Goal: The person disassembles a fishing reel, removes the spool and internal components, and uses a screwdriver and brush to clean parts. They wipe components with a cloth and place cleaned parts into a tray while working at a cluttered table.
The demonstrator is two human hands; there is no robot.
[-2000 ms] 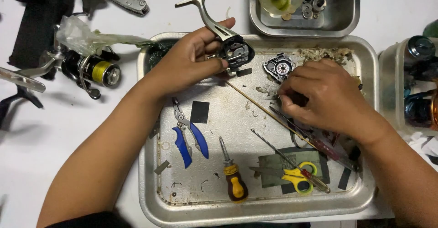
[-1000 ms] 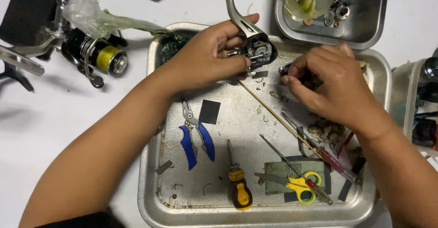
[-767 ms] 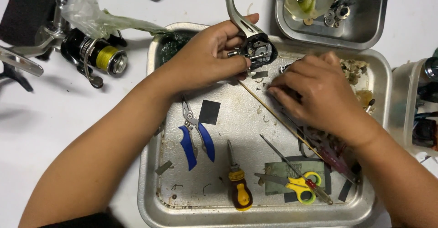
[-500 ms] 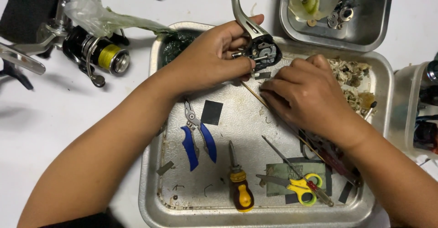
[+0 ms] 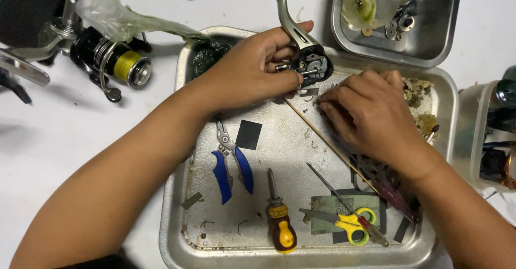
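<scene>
near edge of the big metal tray (image 5: 177, 236): yellow-handled screwdriver (image 5: 280, 227), yellow scissors (image 5: 349, 223) on a greenish pad, blue-handled pliers (image 5: 231, 164) w/ jaws pointing away from me, a small black square just beyond. tray is dull stamped metal, scratched, rounded corners, bits of grime.

both my forearms come in from the near corners & meet toward the tray's far side. my right hand (image 5: 371, 115) lies palm down, fingers curled & bunched, tips pressed low to the tray floor just beside the reel body; can't tell if it's got anything pinched, knuckles hide it. a thin wooden stick (image 5: 328, 142) runs diagonally under it.

my left hand (image 5: 252, 72) is closed round the open reel body (image 5: 309, 64), thumb & fingers clamped on its side, held just over the tray's far rim. body is grey metal, dark gears showing, long silver foot sticking up & away.

further out: a smaller metal tray (image 5: 441, 43) w/ loose parts, and left on the white table a spinning reel (image 5: 115, 64) w/ yellow line, crumpled clear plastic beside it.
</scene>
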